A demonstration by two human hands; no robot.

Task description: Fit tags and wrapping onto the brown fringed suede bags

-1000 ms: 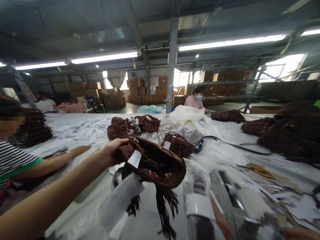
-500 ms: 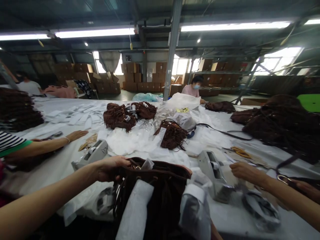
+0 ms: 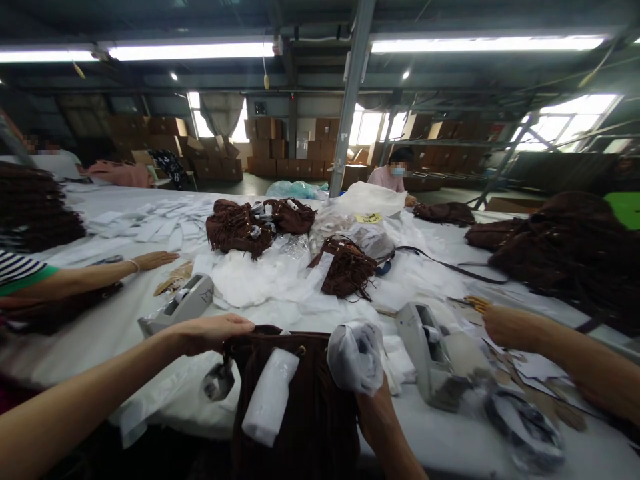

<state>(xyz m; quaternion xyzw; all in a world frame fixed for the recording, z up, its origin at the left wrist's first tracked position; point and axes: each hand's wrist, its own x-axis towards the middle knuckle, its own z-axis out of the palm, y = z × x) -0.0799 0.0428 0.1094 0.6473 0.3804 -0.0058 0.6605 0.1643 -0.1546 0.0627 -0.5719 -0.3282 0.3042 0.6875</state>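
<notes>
A dark brown suede bag point(image 3: 310, 413) hangs over the near edge of the white table point(image 3: 100, 327) in front of me. My left hand point(image 3: 213, 332) is closed on the bag's top rim at its left corner. A white paper-wrapped piece point(image 3: 270, 397) lies against the bag's front. My right hand point(image 3: 374, 410) comes up from the bottom edge and grips a crumpled white plastic bundle point(image 3: 356, 355) just right of the bag's opening. Its fingers are mostly hidden behind the bundle.
Two grey tape dispensers point(image 3: 183, 303) point(image 3: 430, 347) stand to either side of the bag. Fringed brown bags point(image 3: 345, 267) point(image 3: 255, 223) and white wrapping lie mid-table. A co-worker's arm point(image 3: 540, 340) reaches in from the right, another's point(image 3: 100, 273) from the left. A big heap of bags point(image 3: 570, 253) fills the right.
The brown bag has come down from mid-air to hang over the table's near edge, my left hand still on it. My right hand has lifted the white bundle beside the opening.
</notes>
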